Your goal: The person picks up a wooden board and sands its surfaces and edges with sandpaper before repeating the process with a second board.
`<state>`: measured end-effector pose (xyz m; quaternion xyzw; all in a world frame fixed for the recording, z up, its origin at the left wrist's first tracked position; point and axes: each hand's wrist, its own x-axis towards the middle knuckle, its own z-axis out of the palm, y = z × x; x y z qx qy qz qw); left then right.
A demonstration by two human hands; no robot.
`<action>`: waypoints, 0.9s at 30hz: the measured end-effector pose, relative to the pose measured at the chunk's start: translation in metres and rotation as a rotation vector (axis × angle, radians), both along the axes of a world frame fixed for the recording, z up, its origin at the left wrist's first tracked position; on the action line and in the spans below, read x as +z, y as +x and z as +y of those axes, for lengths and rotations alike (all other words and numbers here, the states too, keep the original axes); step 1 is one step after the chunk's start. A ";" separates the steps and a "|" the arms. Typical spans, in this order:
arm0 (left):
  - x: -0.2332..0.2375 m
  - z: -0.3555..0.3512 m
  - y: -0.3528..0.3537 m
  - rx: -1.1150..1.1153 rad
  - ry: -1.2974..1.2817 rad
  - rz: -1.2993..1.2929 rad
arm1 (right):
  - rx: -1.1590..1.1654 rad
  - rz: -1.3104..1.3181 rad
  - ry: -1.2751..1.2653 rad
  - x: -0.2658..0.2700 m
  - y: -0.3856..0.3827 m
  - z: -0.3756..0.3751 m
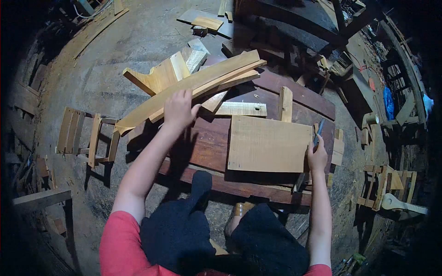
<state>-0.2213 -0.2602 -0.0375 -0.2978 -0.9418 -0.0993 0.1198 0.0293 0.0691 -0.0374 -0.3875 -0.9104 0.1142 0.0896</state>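
Observation:
My left hand lies across a long wooden plank, its fingers toward the far edge and its thumb at the near side. The plank tops a slanting stack of narrow boards at the left of the low table. At the right, my right hand is closed around a slim dark pen-like stick, beside the right edge of a wide, flat wooden board. Part of that stick is hidden by the fingers. Behind the wide board, a short wooden block and a light strip with a dark hole lie on the table.
The low reddish-brown table stands before my knees. Curved wood offcuts jut out beyond the stack. Wooden frames stand on the floor at left and right, the latter beside a pale guitar-shaped piece. A dark bench stands behind.

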 end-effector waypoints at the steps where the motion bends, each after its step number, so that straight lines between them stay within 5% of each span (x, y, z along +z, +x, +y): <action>1: -0.006 -0.002 -0.008 0.008 -0.034 -0.052 | 0.048 -0.008 0.025 -0.007 0.001 0.003; 12: -0.024 -0.018 0.000 -0.156 -0.084 0.223 | 0.186 0.157 -0.034 -0.014 0.008 -0.003; 19: -0.009 -0.002 0.035 -0.447 0.232 0.089 | 0.098 0.378 0.032 -0.031 0.010 0.015; 25: -0.018 0.019 0.068 -0.661 0.166 -0.015 | -0.359 0.862 -0.639 -0.039 0.024 0.050; 27: -0.021 0.027 0.075 -0.727 0.149 -0.030 | -0.428 0.790 -0.649 -0.046 0.035 0.062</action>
